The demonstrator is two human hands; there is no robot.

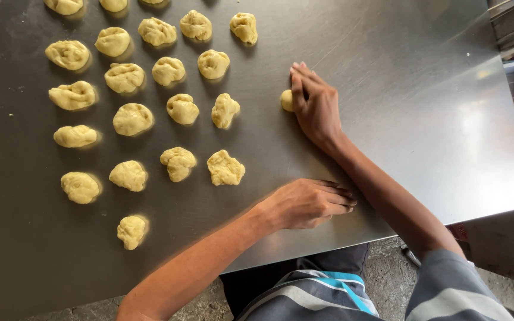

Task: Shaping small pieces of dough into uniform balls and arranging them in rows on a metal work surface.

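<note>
The right hand (315, 107) lies flat on the table (417, 119), fingers pressed together, a small dough ball (287, 100) touching their left edge. The left hand (307, 204) rests well nearer the person, fingers together, holding nothing visible.

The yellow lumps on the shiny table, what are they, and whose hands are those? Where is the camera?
The camera sits on a person's head and looks down, so you see that person's own two arms. The table is smooth grey metal. The yellow lumps look like pieces of soft dough, laid out in rough rows on the left. The right hand is cupped against one small dough piece. The left hand lies palm down on the metal; anything under it is hidden. Neither hand lifts anything off the table.
</note>
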